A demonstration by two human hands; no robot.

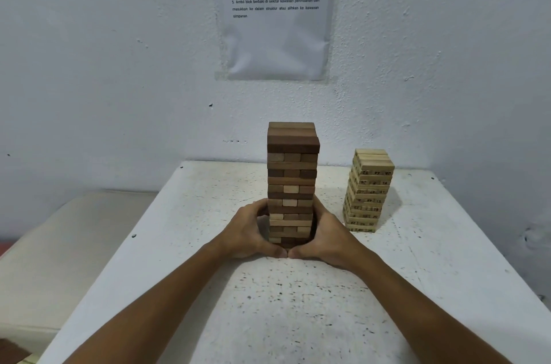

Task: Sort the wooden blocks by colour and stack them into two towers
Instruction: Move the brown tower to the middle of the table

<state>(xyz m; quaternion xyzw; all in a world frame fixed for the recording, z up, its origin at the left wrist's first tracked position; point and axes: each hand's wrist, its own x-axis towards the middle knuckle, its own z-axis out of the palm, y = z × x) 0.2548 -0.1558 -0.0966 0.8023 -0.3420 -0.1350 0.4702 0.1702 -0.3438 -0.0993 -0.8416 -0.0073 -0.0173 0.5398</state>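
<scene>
Head view: my left hand (pixel 250 229) and right hand (pixel 328 232) curl around the base of the brown block tower (pixel 292 173), thumbs touching at the near side. To its right, apart, stands the shorter pale numbered tower (pixel 369 190). Both rest on a speckled white surface (pixel 298 304) against a rough white wall (pixel 119 65).

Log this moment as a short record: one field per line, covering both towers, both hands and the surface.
brown tower: upright, mid-table, the taller one
pale tower: upright, to its right, numbers printed on the blocks, untouched
left hand: cups the brown tower's lower left side
right hand: cups its lower right side; thumbs meet in front
table: white, speckled
loose blocks: none in view
</scene>
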